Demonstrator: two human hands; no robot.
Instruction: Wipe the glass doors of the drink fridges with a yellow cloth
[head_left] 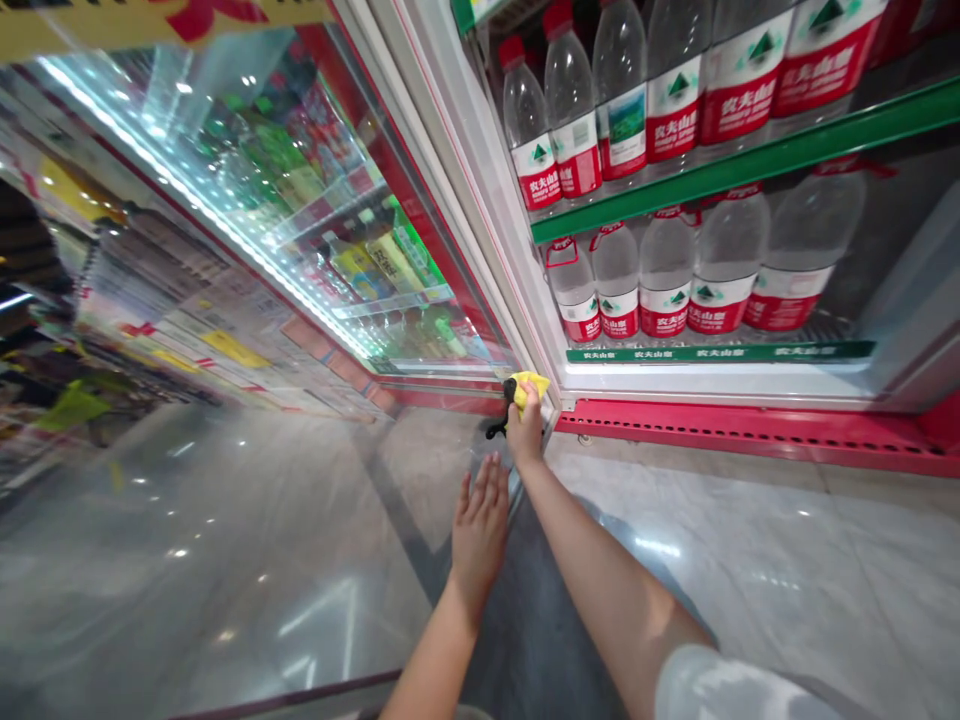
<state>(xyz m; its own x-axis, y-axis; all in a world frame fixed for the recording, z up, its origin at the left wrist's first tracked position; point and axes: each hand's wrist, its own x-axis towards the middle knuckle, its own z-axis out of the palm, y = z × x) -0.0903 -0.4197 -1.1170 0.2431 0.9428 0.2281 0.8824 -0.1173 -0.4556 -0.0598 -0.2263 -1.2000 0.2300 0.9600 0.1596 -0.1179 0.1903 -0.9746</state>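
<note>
My right hand (524, 428) reaches forward with its fingers closed on a yellow cloth (531, 384), at the bottom corner of the pale door frame (480, 220) of a drinks cooler. Close against the cloth is a small black object (496, 430) whose kind I cannot make out. My left hand (481, 525) is held out flat just below and left of the right one, fingers straight and nothing in it. Whether its palm touches a surface is hidden.
On the right, cooler shelves with a green edge (720, 160) hold several water bottles (667, 290) with red-and-white labels. Below runs a red slotted base panel (712, 430). Glass at left (322, 230) shows lit drinks. Shiny grey tiles (247, 540) cover the floor.
</note>
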